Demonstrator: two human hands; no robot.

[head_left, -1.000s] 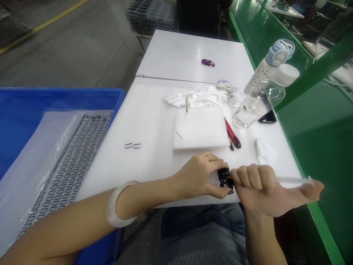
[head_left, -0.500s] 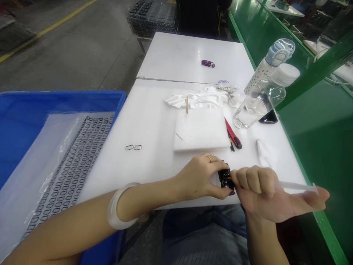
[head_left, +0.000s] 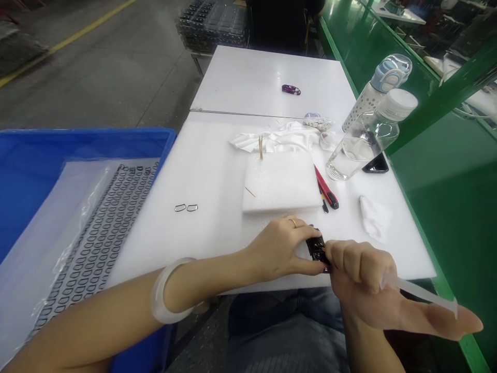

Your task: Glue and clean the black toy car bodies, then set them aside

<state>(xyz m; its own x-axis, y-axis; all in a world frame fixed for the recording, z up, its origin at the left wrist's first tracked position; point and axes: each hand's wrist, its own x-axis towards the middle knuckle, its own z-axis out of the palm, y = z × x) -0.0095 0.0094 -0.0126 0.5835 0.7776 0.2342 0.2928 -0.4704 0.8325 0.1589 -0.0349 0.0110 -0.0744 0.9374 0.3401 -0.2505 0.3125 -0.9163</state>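
My left hand pinches a small glossy black part between thumb and fingers, just above the near edge of the table. Wrapped round a translucent white syringe is my right hand; the long plunger sticks out to the right, with my thumb stretched along it. An orange tip shows at the black part, and my fist hides the barrel. In front of my hands lies a white foam block with several toothpicks stuck upright in it. Two thin black frames lie to the left.
A red utility knife lies right of the block, near a clear water bottle and a dotted bottle. White cloth is crumpled behind. At left stands a blue bin holding a sheet of frames.
My right hand has tilted, so the plunger end and thumb sit lower and farther right. The left hand keeps its hold on the black part. The view has shifted slightly.
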